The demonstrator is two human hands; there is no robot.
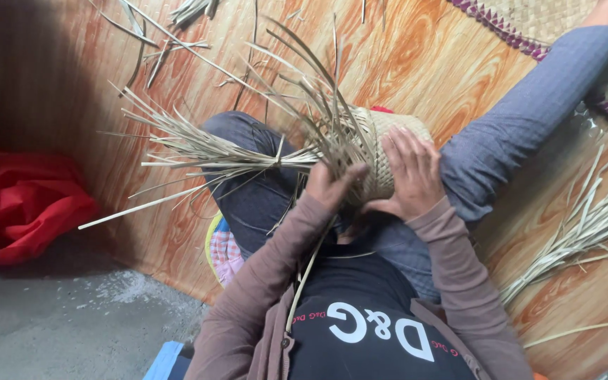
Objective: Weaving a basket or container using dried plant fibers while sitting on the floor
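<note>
Two bare hands work at a half-woven basket [381, 158] that rests on the lap of a person sitting on an orange wood-grain floor covering [416, 56]. At the far left, a heap of red cloth [15, 204] lies at the edge of that covering, with a grey concrete floor [72, 331] just below it. Next comes a spray of loose, unwoven straw strips [198, 151] fanning out leftward and upward from the basket's open end, across the person's dark-trousered knee. The left hand [332, 186] is clenched around the gathered base of those strips, thumb pressed against the basket's woven wall. Just beside it, the right hand [409, 172] lies spread flat on the basket's side, fingers extended, pressing rather than closing around it. The basket itself is tilted on its side between the two hands. Further right, the person's leg in grey-blue trousers stretches toward the upper corner, where a woven mat [578, 21] with a purple zigzag border lies. A loose bundle of straw [585, 225] rests on the covering at the far right.
</note>
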